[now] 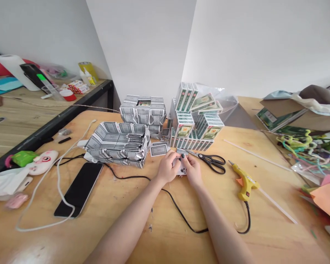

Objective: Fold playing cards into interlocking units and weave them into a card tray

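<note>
Both of my hands meet at the middle of the wooden table, closed on a playing card (182, 171) whose face shows black pips. My left hand (168, 168) grips its left side, and my right hand (191, 169) pinches the top and right side; the fingers partly hide it. Just beyond my left hand, a loose playing card (159, 149) lies face down. A box made of folded cards (118, 145) stands to the left, with folded pieces inside. Black-handled scissors (213, 162) rest right of my right hand, blades towards it.
Card packs (192, 128) are stacked at the back, beside another folded-card structure (143, 112). A yellow glue gun (246, 183) with a black cord lies right. At left are a phone (79, 189) and white cable (61, 183). A cardboard box (286, 110) stands far right.
</note>
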Motion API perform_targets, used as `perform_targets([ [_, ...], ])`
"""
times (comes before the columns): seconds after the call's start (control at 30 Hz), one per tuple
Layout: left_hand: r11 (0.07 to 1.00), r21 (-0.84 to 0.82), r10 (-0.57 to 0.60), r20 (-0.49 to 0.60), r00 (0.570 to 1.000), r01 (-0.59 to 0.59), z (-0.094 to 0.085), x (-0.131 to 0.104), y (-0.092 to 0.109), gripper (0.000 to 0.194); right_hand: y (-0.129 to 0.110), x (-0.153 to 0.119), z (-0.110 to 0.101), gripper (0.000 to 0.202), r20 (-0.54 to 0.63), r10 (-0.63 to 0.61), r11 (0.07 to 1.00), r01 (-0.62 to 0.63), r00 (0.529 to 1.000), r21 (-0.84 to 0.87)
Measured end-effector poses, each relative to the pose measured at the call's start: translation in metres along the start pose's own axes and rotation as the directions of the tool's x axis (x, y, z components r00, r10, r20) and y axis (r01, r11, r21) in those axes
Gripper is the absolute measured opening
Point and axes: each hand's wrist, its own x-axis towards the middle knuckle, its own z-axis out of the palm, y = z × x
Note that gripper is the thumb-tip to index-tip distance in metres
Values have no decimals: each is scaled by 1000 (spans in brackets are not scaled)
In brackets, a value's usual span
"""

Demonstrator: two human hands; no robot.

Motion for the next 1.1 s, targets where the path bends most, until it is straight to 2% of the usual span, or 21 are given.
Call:
perform_targets([
  [0.13,998,-61,-29,3,1000,29,2,1,0,18,1,0,-1,34,12,-21,999,21,1000,28],
  [0.3,985,-113,-136,-39,990,131,7,0,-7,26,4,1,-1,30,18,-44,998,43,999,47],
  [0.4,993,-16,-120,-34,992,119,2,-2,-1,30,4,1,0,32,47,-42,997,39,998,63],
  [0.47,995,94,-38,-76,996,45,-11,-2,12,32,3,0,0,31,55,-37,996,32,998,78],
  [0.53,980,191,86,-186,979,-50,-35,2,31,32,2,0,0,30,43,-35,996,31,998,88],
  [0.57,968,242,134,-262,956,-70,-53,5,39,31,2,0,-1,30,34,-35,995,32,999,90],
  [0.6,952,300,162,-343,925,-55,-74,9,46,28,2,1,-1,30,28,-35,995,33,999,91],
  [0.67,910,410,178,-502,846,52,-124,20,48,25,2,2,-1,31,24,-33,995,30,999,91],
  [0.73,878,430,102,-601,793,212,-177,30,32,30,4,2,-1,32,28,-26,997,23,999,79],
  [0.77,869,393,18,-630,777,299,-200,33,19,33,4,2,-1,33,32,-23,997,20,999,68],
  [0.8,857,310,-134,-638,759,412,-221,35,4,36,5,2,-1,34,36,-22,998,19,999,57],
  [0.83,822,201,-318,-615,722,533,-237,35,-12,39,5,2,0,34,39,-23,999,21,999,49],
  [0.87,765,111,-494,-531,689,634,-249,33,-27,42,5,2,0,34,41,-23,999,22,999,43],
  [0.9,709,25,-645,-383,662,705,-257,30,-39,42,6,1,0,33,42,-23,999,21,999,39],
  [0.93,670,-60,-734,-199,649,740,-261,27,-48,39,6,1,0,33,41,-22,999,20,999,39],
  [0.97,648,-125,-761,-74,645,751,-262,23,-53,36,5,1,0,33,41,-20,999,19,999,40],
  [1.0,636,-165,-766,-11,643,754,-261,20,-56,34,5,1,1,33,42,-18,999,16,999,41],
  [1.1,643,-207,-755,-10,656,737,-250,15,-51,37,5,0,1,31,50,-13,999,11,999,43],
])
